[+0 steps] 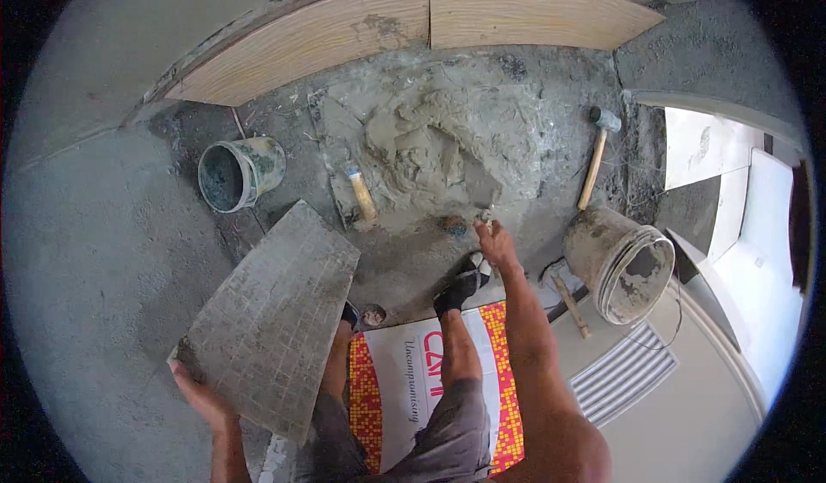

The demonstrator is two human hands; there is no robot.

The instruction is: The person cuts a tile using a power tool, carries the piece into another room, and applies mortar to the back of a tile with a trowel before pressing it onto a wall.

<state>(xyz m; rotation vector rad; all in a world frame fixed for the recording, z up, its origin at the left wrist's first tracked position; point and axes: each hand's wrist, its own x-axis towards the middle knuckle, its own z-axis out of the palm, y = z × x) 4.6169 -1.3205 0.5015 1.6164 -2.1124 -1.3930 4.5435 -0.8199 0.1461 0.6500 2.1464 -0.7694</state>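
Note:
My left hand point(202, 394) grips a large grey tile point(271, 319) by its lower left edge. The tile is tilted up, and its grid-patterned face is towards me. My right hand point(496, 244) is closed round the handle of a trowel point(482, 180). The trowel's mortar-coated blade reaches into the near right side of a heap of wet grey mortar point(413, 143). Left of the heap lies a wooden-handled tool point(362, 196), its working end partly hidden in mortar. A small dark round object point(453, 226) sits just left of my right hand.
A bucket point(243, 173) lies tipped at the left, a larger one point(624, 264) at the right. A mallet point(600, 152) and a wooden-handled tool point(570, 302) lie on the right. Wood-patterned panels point(533, 14) line the far wall. A printed sack point(396, 354) lies under my legs.

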